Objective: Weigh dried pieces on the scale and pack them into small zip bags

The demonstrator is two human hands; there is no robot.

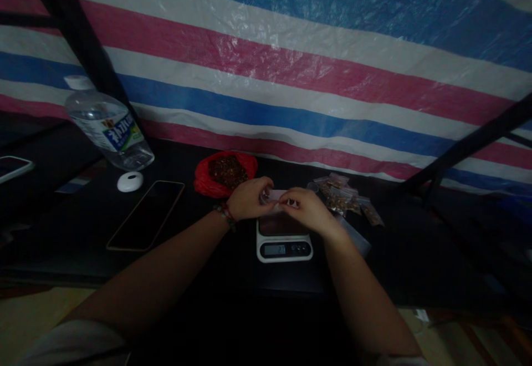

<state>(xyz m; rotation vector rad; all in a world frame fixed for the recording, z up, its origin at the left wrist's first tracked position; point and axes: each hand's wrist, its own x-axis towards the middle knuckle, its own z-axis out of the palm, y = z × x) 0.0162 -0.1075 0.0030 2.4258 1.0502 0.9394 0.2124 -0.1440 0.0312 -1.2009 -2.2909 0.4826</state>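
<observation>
My left hand and my right hand meet above a small white digital scale, fingers bent and pinching. Between them shows part of a small clear plastic bag, gripped from both sides; its contents are hard to make out. The scale's lit display faces me, and its dark plate is partly covered by my hands. Just behind my left hand lies an open red plastic bag holding brown, crumbly bits. Several small zip bags filled with brownish pieces are piled beyond my right hand.
A flat clear bag lies by my right wrist. To the left are a dark phone, a white earbud case and a clear plastic bottle. Black metal bars and a striped plastic sheet stand behind the black tabletop.
</observation>
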